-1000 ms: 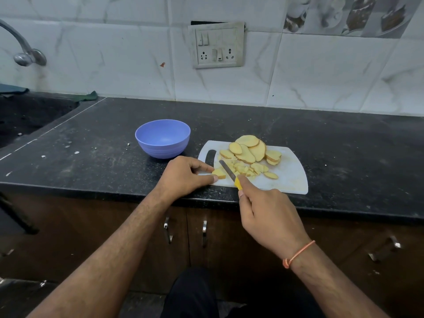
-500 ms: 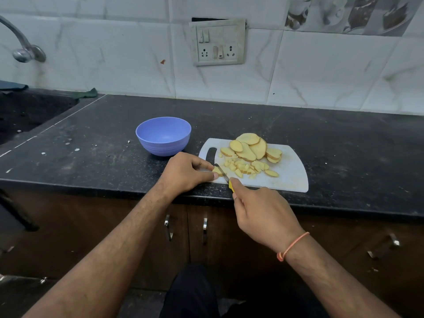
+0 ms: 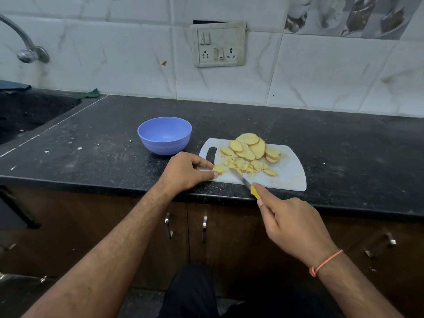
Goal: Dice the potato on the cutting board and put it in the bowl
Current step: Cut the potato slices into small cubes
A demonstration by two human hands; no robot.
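Left hand (image 3: 185,172): pinched potato slice (image 3: 219,169), steadying it for dicing.
Right hand (image 3: 294,226): gripped knife (image 3: 244,182), blade angled boardward.
Bowl (image 3: 164,135): empty, near cutting board (image 3: 289,174).

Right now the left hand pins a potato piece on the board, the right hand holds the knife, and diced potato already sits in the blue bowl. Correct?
Not quite. The head view shows the blue bowl empty; the diced potato lies on the cutting board. The rest holds: left hand pins a potato piece, right hand holds the knife.
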